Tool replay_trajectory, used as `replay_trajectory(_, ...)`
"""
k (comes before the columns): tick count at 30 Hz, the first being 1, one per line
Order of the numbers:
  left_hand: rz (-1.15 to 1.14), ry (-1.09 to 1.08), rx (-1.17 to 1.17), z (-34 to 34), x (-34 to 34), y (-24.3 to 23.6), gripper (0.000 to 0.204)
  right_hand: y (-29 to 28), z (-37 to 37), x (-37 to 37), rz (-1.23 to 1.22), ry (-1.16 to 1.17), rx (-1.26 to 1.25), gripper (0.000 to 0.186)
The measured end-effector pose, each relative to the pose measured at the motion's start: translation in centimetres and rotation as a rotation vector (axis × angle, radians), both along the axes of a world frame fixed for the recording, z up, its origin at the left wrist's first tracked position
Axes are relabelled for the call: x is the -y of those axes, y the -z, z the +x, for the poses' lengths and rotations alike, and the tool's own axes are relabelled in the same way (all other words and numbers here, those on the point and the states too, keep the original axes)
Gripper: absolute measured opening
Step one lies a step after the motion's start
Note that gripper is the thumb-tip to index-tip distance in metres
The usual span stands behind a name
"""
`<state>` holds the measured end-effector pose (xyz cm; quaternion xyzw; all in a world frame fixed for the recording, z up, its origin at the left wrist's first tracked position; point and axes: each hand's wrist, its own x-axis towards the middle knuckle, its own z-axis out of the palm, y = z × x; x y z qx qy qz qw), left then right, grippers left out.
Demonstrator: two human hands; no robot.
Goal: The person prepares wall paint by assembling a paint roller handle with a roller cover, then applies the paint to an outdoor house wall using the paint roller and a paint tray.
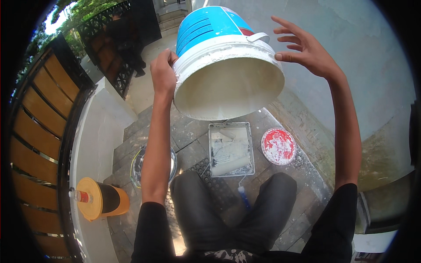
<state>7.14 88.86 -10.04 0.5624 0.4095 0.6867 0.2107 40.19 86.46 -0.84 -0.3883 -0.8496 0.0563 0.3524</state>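
Observation:
A blue and white paint bucket is raised in front of me, tipped so its mouth faces me. White paint coats the inside and crusts the rim. My left hand grips the rim at its left side. On the other side my right hand is open with fingers spread, its thumb close to the rim by the handle mount; I cannot tell whether it touches. Below the bucket, on the paving, lies a paint tray with whitish paint in it. A paint roller rests across its near end, its blue handle pointing toward my knees.
Right of the tray lies a red lid smeared with white. A round container is partly behind my left forearm. An orange lidded bucket with a plastic bottle on top stands left, by a low white wall. A person is near the gate.

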Motion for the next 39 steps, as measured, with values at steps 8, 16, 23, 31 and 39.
replay_trajectory(8,0.101,-0.013,0.188,0.5,-1.4,1.5,0.043,35.1,0.2,9.9,-0.595,0.720,-0.766,0.035)
replay_trajectory(16,0.050,0.123,0.464,1.5,-2.8,8.3,0.043,50.1,-5.2,18.0,-1.501,0.765,0.194,0.085)
replay_trajectory(23,0.032,0.089,0.587,2.6,-1.4,12.2,0.041,53.0,-9.5,20.8,-1.250,0.880,0.353,0.059)
replay_trajectory(31,0.031,0.116,0.510,4.4,-0.2,13.7,0.040,62.5,-23.7,19.8,-1.837,0.141,-0.782,0.042)
replay_trajectory(39,0.000,0.128,0.692,1.5,3.1,15.6,0.040,63.6,-31.5,21.3,-1.579,0.510,-0.869,0.044)
